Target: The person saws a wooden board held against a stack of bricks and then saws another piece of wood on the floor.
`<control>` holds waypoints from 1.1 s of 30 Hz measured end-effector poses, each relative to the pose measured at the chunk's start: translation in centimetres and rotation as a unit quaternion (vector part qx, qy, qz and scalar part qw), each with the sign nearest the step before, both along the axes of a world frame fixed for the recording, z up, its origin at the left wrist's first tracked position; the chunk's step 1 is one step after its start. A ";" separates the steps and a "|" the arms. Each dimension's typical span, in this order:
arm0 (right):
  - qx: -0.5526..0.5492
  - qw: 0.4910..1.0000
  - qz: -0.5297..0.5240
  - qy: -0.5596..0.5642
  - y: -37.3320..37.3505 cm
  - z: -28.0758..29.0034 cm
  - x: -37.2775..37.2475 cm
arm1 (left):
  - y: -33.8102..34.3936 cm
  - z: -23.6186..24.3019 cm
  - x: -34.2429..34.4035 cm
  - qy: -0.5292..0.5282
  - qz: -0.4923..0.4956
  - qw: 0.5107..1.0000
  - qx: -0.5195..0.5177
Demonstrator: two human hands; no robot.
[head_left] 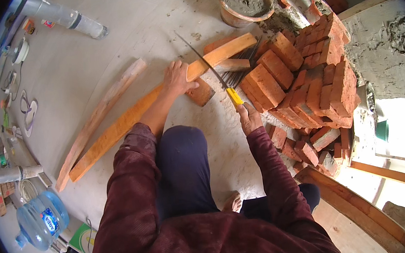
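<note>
Presently, through the head camera, I see an orange-brown plank (129,118) slanting across the floor, its far end toward a pile of bricks (315,88). My left hand (175,79) lies over it, palm down, clamped on the wood. Just to the right, the thin blade of a handsaw (234,96) crosses the plank; whether its teeth have bitten in, I cannot tell. My right hand (249,117) is closed around the saw's yellow handle, well apart from the left. Close below the left hand, a loose brick (201,93) sits against the plank's near side. A paler plank (96,117) lies alongside on the left, the two nearly meeting at their near ends. Beyond the bricks stands a bucket (236,20) of grey mortar (254,4). Far to the left are a pair of slippers (27,112) and a clear blue water bottle (43,220) on its side.
</note>
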State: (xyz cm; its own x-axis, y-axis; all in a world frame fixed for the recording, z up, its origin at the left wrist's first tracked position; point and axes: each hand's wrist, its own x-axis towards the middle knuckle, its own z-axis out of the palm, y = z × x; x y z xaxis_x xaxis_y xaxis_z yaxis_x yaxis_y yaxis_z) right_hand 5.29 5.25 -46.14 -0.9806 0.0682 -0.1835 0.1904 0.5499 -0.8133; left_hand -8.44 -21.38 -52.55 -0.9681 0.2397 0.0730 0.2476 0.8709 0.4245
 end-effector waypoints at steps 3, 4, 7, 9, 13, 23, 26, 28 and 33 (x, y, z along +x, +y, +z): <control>0.021 1.000 0.005 -0.018 0.1 -1.5 0.6 | 0.9 -2.1 0.3 0.002 0.019 1.000 0.024; 0.024 0.999 0.004 -0.021 0.6 -2.0 0.5 | 1.4 -2.4 0.7 0.008 0.050 0.998 0.043; -0.008 0.997 -0.011 -0.078 0.0 -1.0 0.5 | 1.8 -1.8 2.3 -0.003 0.088 0.996 -0.014; -0.017 0.997 0.009 -0.069 0.6 0.2 -0.6 | 2.0 -0.5 1.8 -0.016 0.093 0.995 -0.029; 0.009 0.996 0.047 -0.072 3.0 0.1 -0.6 | 2.5 -0.3 0.8 -0.037 0.091 0.995 -0.023; 0.017 0.995 0.091 -0.025 7.7 6.9 6.2 | 0.6 1.1 0.8 -0.102 0.103 0.989 0.003; 0.058 0.994 0.073 -0.064 2.9 2.1 -0.9 | 1.2 -0.1 0.6 -0.031 0.082 0.996 0.023; 0.058 0.991 0.102 -0.064 2.5 -1.4 -6.1 | 3.3 0.4 -1.0 -0.036 0.069 0.997 0.005; 0.194 0.943 0.239 0.123 4.9 4.5 3.4 | 0.6 0.2 0.7 -0.091 0.093 0.991 0.023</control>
State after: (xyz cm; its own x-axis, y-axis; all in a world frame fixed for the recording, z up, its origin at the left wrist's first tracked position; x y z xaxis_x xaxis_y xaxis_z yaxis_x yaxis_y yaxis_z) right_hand 8.73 10.14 -41.59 -0.9256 -0.3784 0.0019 -0.3240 0.7899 -0.5206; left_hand -7.73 -20.76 -52.36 -0.9934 0.0571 -0.1000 0.0010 0.8725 0.4886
